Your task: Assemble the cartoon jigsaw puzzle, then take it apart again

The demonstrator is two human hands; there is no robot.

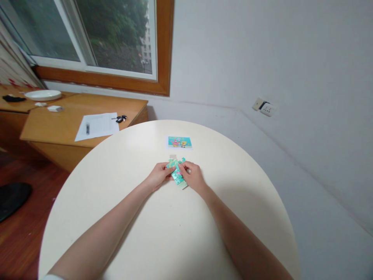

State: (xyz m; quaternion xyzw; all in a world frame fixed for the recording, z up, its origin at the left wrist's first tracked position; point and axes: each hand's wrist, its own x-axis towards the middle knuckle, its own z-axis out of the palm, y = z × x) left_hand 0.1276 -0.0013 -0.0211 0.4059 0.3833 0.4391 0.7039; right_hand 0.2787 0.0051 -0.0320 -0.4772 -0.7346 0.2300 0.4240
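Note:
On the round cream table (122,217) lies a small cluster of teal jigsaw pieces (177,175), partly joined. My left hand (158,175) pinches the cluster's left side with closed fingers. My right hand (193,177) pinches its right side, fingertips pressed on a piece. Both hands meet over the pieces, which partly hide under the fingers. Just beyond them lies a small colourful cartoon picture card (179,142), flat on the table and apart from the hands.
A wooden desk (58,128) stands at the left under a window, bearing a paper sheet (97,125), keys (121,118), a white plate (42,95). A dark object (13,196) lies on the wood floor. A wall socket (265,106) sits at the right.

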